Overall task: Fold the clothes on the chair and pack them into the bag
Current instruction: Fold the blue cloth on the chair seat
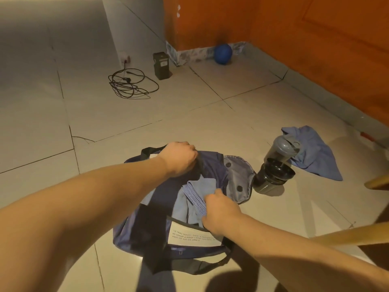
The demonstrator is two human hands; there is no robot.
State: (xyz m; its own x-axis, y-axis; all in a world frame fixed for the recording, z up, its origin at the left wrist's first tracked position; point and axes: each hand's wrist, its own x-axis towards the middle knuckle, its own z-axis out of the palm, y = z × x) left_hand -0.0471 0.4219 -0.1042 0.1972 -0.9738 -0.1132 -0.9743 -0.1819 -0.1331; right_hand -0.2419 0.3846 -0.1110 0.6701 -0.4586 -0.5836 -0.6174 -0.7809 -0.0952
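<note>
Pale floor tiles [189, 114] carry an open navy bag [134, 228]. Reaching across, the left hand [179, 159] curls its fingers around the bag's far rim, while the right hand [221, 213] pinches folded light-blue clothes [189, 199] lying inside the bag's mouth.

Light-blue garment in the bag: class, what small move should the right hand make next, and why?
Probably push it deeper: the right hand grips the folded light-blue garment, which pokes out of the navy bag whose rim the left hand holds open.
</note>
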